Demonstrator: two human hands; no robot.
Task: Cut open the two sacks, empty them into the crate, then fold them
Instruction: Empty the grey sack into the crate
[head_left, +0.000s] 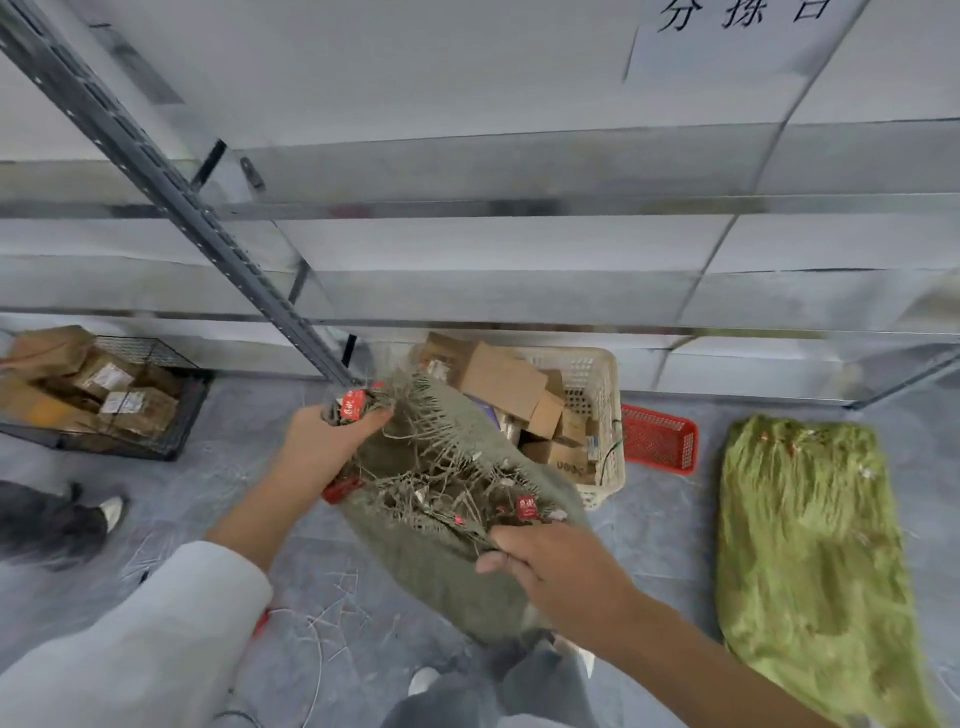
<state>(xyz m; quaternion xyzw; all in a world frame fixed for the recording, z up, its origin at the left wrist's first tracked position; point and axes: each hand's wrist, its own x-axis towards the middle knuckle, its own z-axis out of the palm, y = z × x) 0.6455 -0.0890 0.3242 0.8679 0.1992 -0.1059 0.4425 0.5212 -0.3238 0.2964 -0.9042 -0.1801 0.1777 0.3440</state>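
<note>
A grey-green woven sack (441, 561) with a frayed open mouth and red tags hangs in front of me. My left hand (324, 447) grips the far-left corner of its mouth. At the near-right edge, my right hand (545, 564) holds the same mouth. Just behind the sack stands a cream plastic crate (597, 384), filled with cardboard boxes and small parcels. A second, brighter green sack (805, 561) lies flat on the floor at the right.
A red plastic basket (660, 439) sits right of the crate. A black wire basket (156, 415) of parcels stands at the left. A grey shelf post (156, 176) slants down to the crate. Another person's shoe (111, 512) is at far left. Loose threads litter the floor.
</note>
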